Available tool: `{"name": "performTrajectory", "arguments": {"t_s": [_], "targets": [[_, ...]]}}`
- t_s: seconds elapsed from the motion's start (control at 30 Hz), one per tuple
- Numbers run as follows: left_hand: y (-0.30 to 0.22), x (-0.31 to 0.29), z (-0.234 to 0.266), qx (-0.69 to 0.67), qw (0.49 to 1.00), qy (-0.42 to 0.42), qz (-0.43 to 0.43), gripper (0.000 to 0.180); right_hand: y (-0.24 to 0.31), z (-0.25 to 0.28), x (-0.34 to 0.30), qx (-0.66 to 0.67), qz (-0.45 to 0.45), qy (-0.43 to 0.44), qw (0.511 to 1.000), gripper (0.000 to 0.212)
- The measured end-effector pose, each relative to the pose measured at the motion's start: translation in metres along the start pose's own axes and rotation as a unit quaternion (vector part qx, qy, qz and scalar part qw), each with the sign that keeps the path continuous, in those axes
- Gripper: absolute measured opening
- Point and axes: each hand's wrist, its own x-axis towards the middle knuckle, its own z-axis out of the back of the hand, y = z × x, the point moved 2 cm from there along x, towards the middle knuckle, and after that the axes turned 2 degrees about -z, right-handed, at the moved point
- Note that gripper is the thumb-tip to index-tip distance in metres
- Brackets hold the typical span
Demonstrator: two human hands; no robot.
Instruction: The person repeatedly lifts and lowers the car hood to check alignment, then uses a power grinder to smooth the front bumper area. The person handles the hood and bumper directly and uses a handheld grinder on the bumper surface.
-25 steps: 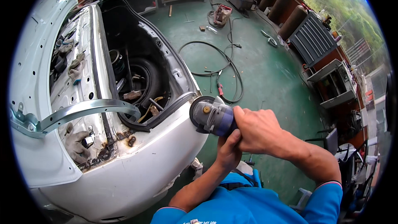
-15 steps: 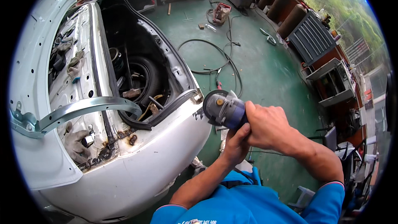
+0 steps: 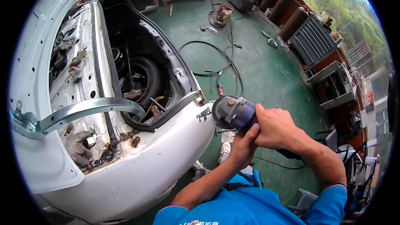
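Both my hands are closed on an angle grinder (image 3: 239,114) with a blue-grey body and a dark disc. My right hand (image 3: 275,129) wraps around its rear part. My left hand (image 3: 245,145) grips from below, its thumb against the tool. The disc sits at the rear corner of a white car body (image 3: 162,164), close beside a patch of bare grey scuffed metal (image 3: 204,115); whether it touches the panel I cannot tell. The grinder's cable (image 3: 287,166) trails behind my right wrist.
Left of me the open boot holds a spare tyre (image 3: 156,73) and a hammer (image 3: 132,94). A curved metal hinge arm (image 3: 93,107) spans its near side. Work gloves (image 3: 77,146) lie on the bodywork. A black hose (image 3: 208,74) loops over the green floor; a grey tool cabinet (image 3: 313,39) stands at right.
Both hands and the grinder have shifted right and slightly toward me. More of the scuffed patch on the panel now shows, and the cable has swung into view at the right.
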Motion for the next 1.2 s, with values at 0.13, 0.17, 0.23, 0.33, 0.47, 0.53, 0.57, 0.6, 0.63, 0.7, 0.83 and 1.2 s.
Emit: {"name": "performTrajectory", "arguments": {"t_s": [0.13, 0.17, 0.23, 0.33, 0.47, 0.53, 0.57, 0.6, 0.63, 0.7, 0.83, 1.2], "targets": [[-0.011, -0.003, -0.002, 0.040, 0.999, 0.002, -0.026, 0.054, -0.001, -0.006, 0.005, 0.017, 0.004, -0.004, 1.000, 0.040], [-0.011, 0.001, -0.002, 0.036, 0.999, -0.001, -0.004, 0.053, -0.001, -0.005, 0.007, 0.013, 0.007, -0.011, 1.000, 0.038], [-0.006, 0.010, 0.000, 0.028, 0.999, -0.005, 0.038, 0.053, -0.004, 0.001, 0.007, 0.012, -0.003, -0.007, 1.000, 0.038], [-0.005, 0.004, -0.004, 0.013, 1.000, -0.012, -0.011, 0.052, -0.003, -0.002, 0.004, -0.007, 0.011, -0.020, 1.000, 0.038], [-0.009, 0.019, 0.004, -0.011, 1.000, 0.026, -0.012, 0.054, 0.000, 0.005, 0.012, -0.010, 0.029, -0.059, 0.998, 0.035], [-0.006, 0.022, 0.006, -0.026, 0.999, 0.022, -0.006, 0.056, -0.001, 0.003, 0.010, -0.015, 0.031, -0.065, 0.997, 0.034], [-0.006, 0.021, 0.005, -0.030, 0.999, 0.022, -0.014, 0.056, -0.002, 0.003, 0.009, -0.019, 0.032, -0.069, 0.997, 0.034], [-0.006, 0.021, 0.003, -0.035, 0.999, 0.023, -0.022, 0.056, 0.000, 0.005, 0.009, -0.029, 0.033, -0.061, 0.997, 0.034], [-0.006, 0.018, 0.004, -0.038, 0.999, 0.019, -0.029, 0.056, 0.001, 0.005, 0.010, -0.034, 0.045, -0.074, 0.996, 0.034], [-0.005, 0.024, 0.009, -0.043, 0.998, 0.033, -0.025, 0.055, 0.000, 0.006, 0.014, -0.042, 0.068, -0.101, 0.992, 0.035], [-0.004, 0.037, 0.012, -0.053, 0.997, 0.047, -0.008, 0.054, 0.000, 0.013, 0.018, -0.064, 0.067, -0.102, 0.990, 0.037], [-0.004, 0.042, 0.010, -0.048, 0.997, 0.047, -0.030, 0.052, -0.008, 0.010, 0.026, -0.064, 0.136, -0.148, 0.978, 0.041]]}}
